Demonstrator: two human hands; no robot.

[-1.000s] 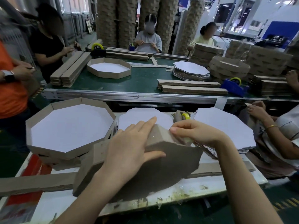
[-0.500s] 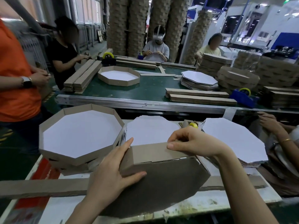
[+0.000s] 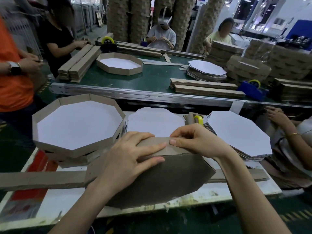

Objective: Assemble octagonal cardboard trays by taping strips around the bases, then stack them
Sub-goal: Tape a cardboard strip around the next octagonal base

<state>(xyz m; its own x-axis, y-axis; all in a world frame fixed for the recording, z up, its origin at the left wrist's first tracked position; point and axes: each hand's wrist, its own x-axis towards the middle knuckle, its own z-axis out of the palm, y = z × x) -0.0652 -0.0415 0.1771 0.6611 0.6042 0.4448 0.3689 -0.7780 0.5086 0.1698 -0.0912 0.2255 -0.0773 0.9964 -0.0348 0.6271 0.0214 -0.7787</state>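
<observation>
The half-built tray (image 3: 168, 181) is sitting in the lower middle of the frame, standing on the near edge of the white table (image 3: 50, 205). It is tipping up so that its brown underside is facing the camera and its open side is facing away, toward the top of the frame. The side strip (image 3: 175, 150) is running along its upper edge, with its long axis lying left to right. The left hand (image 3: 133, 154) is lying flat over that edge, fingers nearly straight and pressing the strip down against the base. The right hand (image 3: 194, 141) is curling over the strip just beside it, thumb and fingers pinching the top edge. A long cardboard strip (image 3: 42, 179) is lying across the table from left to right, passing behind the tray. At middle left a finished tray (image 3: 76, 147) is resting open side up on others. Two stacks of white octagonal bases (image 3: 155, 119) (image 3: 236, 132) are lying behind the hands, with a yellow tape roll (image 3: 198, 119) between them. A scrawled mark (image 3: 148, 96) is showing on the conveyor rail (image 3: 101, 92), too small to read.
</observation>
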